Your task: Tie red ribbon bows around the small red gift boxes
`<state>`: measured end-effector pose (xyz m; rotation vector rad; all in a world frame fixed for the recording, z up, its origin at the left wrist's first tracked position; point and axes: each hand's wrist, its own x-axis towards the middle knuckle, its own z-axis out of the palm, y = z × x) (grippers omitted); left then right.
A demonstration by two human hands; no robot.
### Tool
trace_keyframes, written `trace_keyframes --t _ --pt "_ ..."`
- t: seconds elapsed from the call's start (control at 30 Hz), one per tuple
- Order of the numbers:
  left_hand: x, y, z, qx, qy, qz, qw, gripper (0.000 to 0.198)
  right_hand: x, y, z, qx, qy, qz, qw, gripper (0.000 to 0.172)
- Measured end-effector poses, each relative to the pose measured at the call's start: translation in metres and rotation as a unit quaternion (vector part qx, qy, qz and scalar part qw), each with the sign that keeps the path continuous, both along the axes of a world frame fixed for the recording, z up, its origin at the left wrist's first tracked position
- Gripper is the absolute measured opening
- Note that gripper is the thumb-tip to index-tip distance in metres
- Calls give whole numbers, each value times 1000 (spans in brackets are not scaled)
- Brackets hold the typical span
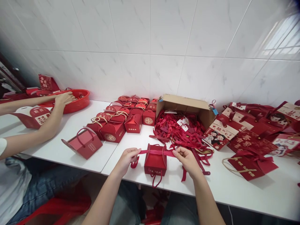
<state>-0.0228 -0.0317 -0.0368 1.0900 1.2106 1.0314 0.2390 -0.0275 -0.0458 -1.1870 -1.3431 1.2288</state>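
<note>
white flat-topped table [234, 193] | small red cardboard box [155, 165] at six o'clock, near table edge: uneven pull could tip it | bare left hand [127, 159] at its nine, bare right hand [187, 159] at three, apart, both pinching flat crimson satin ribbon [157, 152]: loose grip could slacken it

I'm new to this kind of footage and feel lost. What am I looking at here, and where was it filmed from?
There is no machine here: one camera, worn on a person's head, looks forward and down at their bare hands. The left hand and right hand each hold one side of a red ribbon stretched across the upper part of a small red box on a white table. Beyond it, a cardboard carton has ribbons spilling out; red boxes stand to the left, red packages to the right. At far left, another person's hand reaches over a red basin.
</note>
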Motion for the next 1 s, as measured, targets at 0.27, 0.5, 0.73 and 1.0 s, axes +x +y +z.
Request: trace_keyframes --t 0.27,0.5,0.73,1.0 --pt "10 -4 -32 34 128 5 991 48 -10 0 -33 16 -67 11 998 36" --pt "0 -33 -25 225 364 238 872 23 -12 -27 -27 138 -148 -244 948 29" --pt "9 -60 -21 125 308 20 943 36 -31 -56 -44 -66 -6 -58 996 44" --pt "10 -42 -34 44 198 124 971 52 -42 -43 -55 -144 221 -81 961 39"
